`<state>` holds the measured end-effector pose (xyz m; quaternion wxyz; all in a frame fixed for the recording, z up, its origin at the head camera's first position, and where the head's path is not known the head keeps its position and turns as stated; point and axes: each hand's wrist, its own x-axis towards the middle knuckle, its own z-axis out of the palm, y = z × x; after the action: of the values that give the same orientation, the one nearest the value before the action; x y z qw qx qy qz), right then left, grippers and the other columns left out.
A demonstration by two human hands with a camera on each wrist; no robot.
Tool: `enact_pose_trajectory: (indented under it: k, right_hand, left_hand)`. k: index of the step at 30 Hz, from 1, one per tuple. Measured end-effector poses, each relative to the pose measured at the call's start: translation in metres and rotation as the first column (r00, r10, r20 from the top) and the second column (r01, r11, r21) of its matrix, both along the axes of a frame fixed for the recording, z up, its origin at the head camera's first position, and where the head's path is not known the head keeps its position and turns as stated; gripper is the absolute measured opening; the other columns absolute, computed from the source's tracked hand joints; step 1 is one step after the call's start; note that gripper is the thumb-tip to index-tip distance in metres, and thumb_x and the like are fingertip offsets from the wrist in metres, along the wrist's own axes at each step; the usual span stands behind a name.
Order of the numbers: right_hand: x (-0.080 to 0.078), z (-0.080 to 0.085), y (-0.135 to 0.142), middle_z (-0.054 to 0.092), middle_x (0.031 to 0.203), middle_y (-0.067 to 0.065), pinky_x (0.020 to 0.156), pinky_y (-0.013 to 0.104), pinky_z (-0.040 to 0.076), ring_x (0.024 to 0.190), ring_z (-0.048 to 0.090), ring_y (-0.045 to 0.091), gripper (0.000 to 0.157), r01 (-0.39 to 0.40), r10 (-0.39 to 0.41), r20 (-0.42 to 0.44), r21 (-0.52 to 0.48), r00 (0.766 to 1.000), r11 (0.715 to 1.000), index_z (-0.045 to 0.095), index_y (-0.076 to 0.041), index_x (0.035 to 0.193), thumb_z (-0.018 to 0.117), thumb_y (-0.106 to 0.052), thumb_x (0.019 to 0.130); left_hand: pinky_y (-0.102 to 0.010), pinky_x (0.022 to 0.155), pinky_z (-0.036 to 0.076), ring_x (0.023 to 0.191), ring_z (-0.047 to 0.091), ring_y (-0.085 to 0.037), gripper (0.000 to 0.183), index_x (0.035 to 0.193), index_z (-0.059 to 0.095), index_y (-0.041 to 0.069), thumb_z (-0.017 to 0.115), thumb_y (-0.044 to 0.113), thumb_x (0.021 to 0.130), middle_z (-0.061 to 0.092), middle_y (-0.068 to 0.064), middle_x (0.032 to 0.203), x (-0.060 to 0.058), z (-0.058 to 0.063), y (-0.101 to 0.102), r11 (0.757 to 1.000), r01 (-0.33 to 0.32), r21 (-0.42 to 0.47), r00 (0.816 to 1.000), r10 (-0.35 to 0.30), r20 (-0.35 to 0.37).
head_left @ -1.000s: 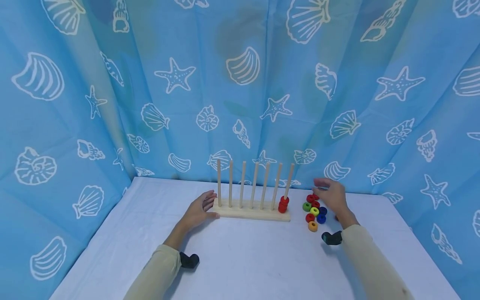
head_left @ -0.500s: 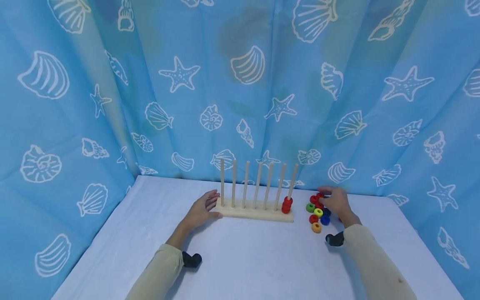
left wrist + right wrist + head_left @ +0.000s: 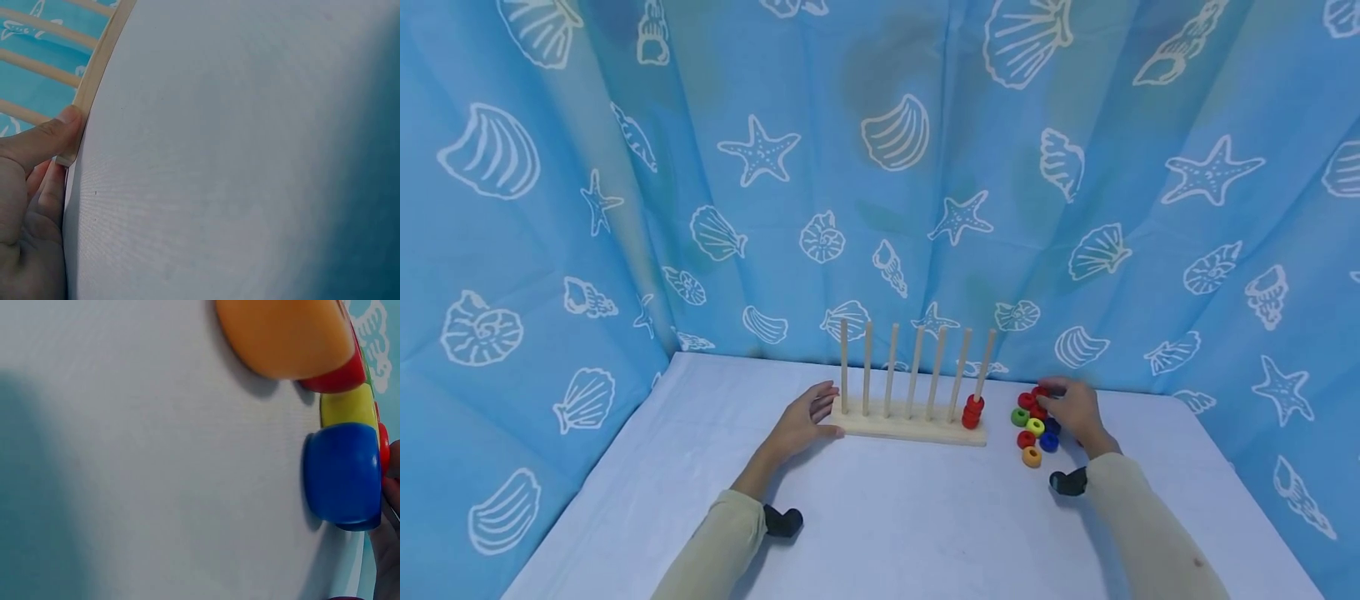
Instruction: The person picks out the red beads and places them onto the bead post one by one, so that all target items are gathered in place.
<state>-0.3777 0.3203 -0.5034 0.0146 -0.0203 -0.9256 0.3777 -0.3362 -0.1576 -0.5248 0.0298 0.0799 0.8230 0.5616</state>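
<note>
Pegs, seven in a row, rise from the base of a wooden rack on the white-covered bench in the head view; the rightmost carries a short stack of red beads. The left-hand grip holds the rack's left end, thumb at the front edge, fingers behind. Loose beads lie clustered just right of the rack: a green bead, a yellow bead, a blue bead, an orange bead nearest the person, and several red ones. The right-hand grip is at the back of this cluster, thumb and forefinger slightly parted about a red bead; whether they pinch it, I cannot tell. A blue curtain printed with white shells and starfish hangs behind.

From the left wrist, the thumb presses on the corner of the rack's base, and the pegs run off toward the upper left.

From the right wrist, the orange bead looms at the top, with yellow and blue below it. Only part of the right-hand grip shows at the right edge, beside a sliver of red.
</note>
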Motion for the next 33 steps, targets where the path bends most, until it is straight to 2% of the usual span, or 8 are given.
enact_pose_trajectory:
  k: [8,13,17,20,23,26,29,33]
  right_hand:
    - [0.007,0.006,-0.004,0.054,0.133,0.021,0.101,0.054,0.048,0.124,0.047,0.041,0.048,0.066,-0.068,-0.071,-0.035,0.995,0.997,0.053,-0.003,0.137,0.065,-0.022,0.095]
    - [0.01,0.023,-0.008,0.055,0.133,0.017,0.097,0.053,0.051,0.124,0.05,0.04,0.049,0.056,-0.064,-0.193,-0.046,0.979,0.997,0.056,-0.008,0.135,0.068,-0.028,0.093]
    - [0.011,0.041,-0.015,0.057,0.128,0.013,0.09,0.045,0.056,0.12,0.054,0.035,0.044,0.013,-0.038,-0.342,-0.076,0.939,0.997,0.062,-0.008,0.129,0.071,-0.027,0.091]
    - [0.011,0.056,-0.023,0.06,0.121,0.009,0.085,0.028,0.058,0.114,0.057,0.028,0.04,-0.028,-0.024,-0.455,-0.108,0.89,0.994,0.066,-0.006,0.122,0.074,-0.025,0.088]
    - [0.013,0.07,-0.033,0.062,0.114,0.004,0.081,0.017,0.055,0.108,0.058,0.019,0.034,-0.074,-0.012,-0.551,-0.134,0.834,0.988,0.069,-0.006,0.115,0.076,-0.02,0.086]
    - [0.017,0.085,-0.044,0.063,0.113,0.005,0.08,0.014,0.054,0.105,0.06,0.02,0.032,-0.127,0.003,-0.606,-0.162,0.796,0.978,0.07,-0.005,0.114,0.077,-0.013,0.084]
    - [0.023,0.102,-0.056,0.064,0.117,0.009,0.08,0.012,0.053,0.106,0.064,0.028,0.034,-0.186,0.027,-0.62,-0.194,0.784,0.963,0.068,-0.004,0.117,0.076,-0.008,0.084]
    - [0.037,0.125,-0.072,0.064,0.12,0.015,0.081,0.019,0.055,0.104,0.066,0.037,0.035,-0.259,0.058,-0.635,-0.228,0.77,0.939,0.066,0.001,0.119,0.074,-0.004,0.085]
  left_hand:
    - [-0.033,0.106,0.043,0.132,0.047,-0.028,0.092,0.15,0.036,0.008,0.085,0.003,0.072,0.049,-0.011,0.144,0.0,-0.003,0.002,1.0,0.003,0.013,1.0,-0.003,-0.014]
    - [-0.033,0.106,0.043,0.133,0.047,-0.028,0.091,0.149,0.037,0.009,0.084,0.002,0.072,0.049,-0.01,0.144,0.002,-0.001,0.002,1.0,-0.003,0.01,1.0,0.003,-0.016]
    - [-0.033,0.107,0.043,0.133,0.046,-0.027,0.091,0.149,0.037,0.008,0.084,0.001,0.072,0.049,-0.01,0.144,0.002,0.0,0.002,1.0,-0.003,0.016,1.0,0.003,-0.018]
    - [-0.033,0.107,0.043,0.133,0.046,-0.027,0.09,0.149,0.037,0.009,0.084,0.001,0.072,0.049,-0.01,0.144,0.002,0.0,0.0,1.0,-0.012,0.007,1.0,0.012,-0.019]
    - [-0.032,0.106,0.043,0.133,0.047,-0.027,0.09,0.149,0.038,0.009,0.084,0.0,0.072,0.049,-0.01,0.144,0.002,0.0,0.0,1.0,-0.015,0.004,1.0,0.015,-0.022]
    - [-0.033,0.107,0.043,0.133,0.047,-0.028,0.089,0.149,0.037,0.008,0.083,0.0,0.072,0.049,-0.011,0.144,0.002,-0.001,0.0,1.0,-0.007,0.014,1.0,0.008,-0.029]
    - [-0.033,0.107,0.042,0.133,0.046,-0.028,0.09,0.149,0.037,0.007,0.084,0.001,0.073,0.049,-0.012,0.144,0.002,0.0,0.001,1.0,-0.003,0.021,1.0,0.004,-0.03]
    - [-0.034,0.108,0.042,0.133,0.046,-0.028,0.09,0.149,0.037,0.008,0.084,0.002,0.073,0.048,-0.011,0.144,0.003,0.001,0.002,1.0,-0.009,0.015,1.0,0.009,-0.018]
